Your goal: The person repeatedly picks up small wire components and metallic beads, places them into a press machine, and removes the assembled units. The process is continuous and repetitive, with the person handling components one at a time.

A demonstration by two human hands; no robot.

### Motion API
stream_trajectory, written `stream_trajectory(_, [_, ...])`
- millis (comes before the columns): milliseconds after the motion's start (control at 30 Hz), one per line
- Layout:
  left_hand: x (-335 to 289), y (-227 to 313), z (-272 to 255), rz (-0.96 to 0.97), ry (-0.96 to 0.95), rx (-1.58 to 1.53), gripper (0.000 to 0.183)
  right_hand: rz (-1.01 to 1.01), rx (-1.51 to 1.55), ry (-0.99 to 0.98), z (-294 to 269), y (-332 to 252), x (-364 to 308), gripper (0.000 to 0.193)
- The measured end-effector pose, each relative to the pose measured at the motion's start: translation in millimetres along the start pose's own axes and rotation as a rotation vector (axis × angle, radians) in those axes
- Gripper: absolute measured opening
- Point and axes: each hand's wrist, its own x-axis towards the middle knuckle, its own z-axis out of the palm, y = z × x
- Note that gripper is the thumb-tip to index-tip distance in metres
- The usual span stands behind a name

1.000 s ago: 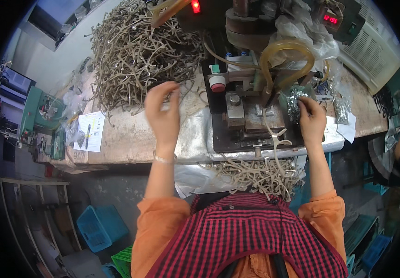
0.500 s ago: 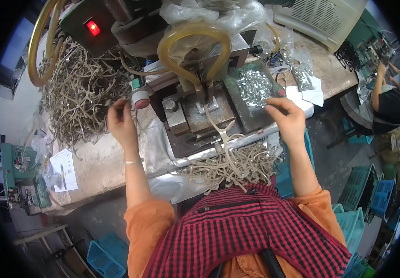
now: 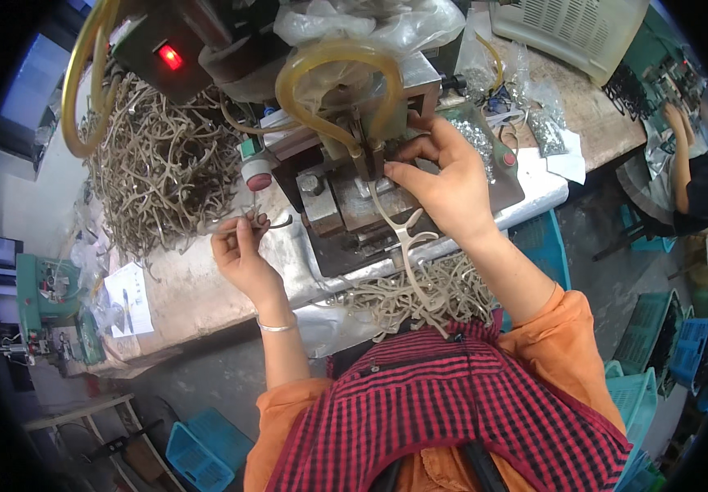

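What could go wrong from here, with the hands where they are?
1. The right hand has its fingertips close beside the machine tool; they could be pinched if it came down.
2. The forked grey piece at the tool juts out toward the person, so a nudge might shift it.
3. The left hand, holding a curved piece, is near the red button and might bump it.

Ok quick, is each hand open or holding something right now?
Left hand: closed, holding a thin curved piece.
Right hand: at the press, fingers bent; can't tell if holding anything.
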Motion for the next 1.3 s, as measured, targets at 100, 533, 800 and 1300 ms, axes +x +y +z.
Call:
stream_trajectory(100, [12,70,27,0.170,-0.194,-0.392,0.008,-0.037,0.057,-0.029,1,4,2,0.055])
stream_trajectory(533, [-17,102,78,0.801,-0.652,-0.093,0.023,-0.360,-0.681,0.039,-45,18,0,0.042])
stream_trajectory(800, [-38,105,91,1.151,-0.974,0.430,0.029,-0.343,-1.049,0.276,-95,87,2,0.013])
stream_trajectory(1300, [-59,98,64,0.909,-0.851,0.391,0.031,-0.289,-0.801,0.304,-88,99,25,0.013])
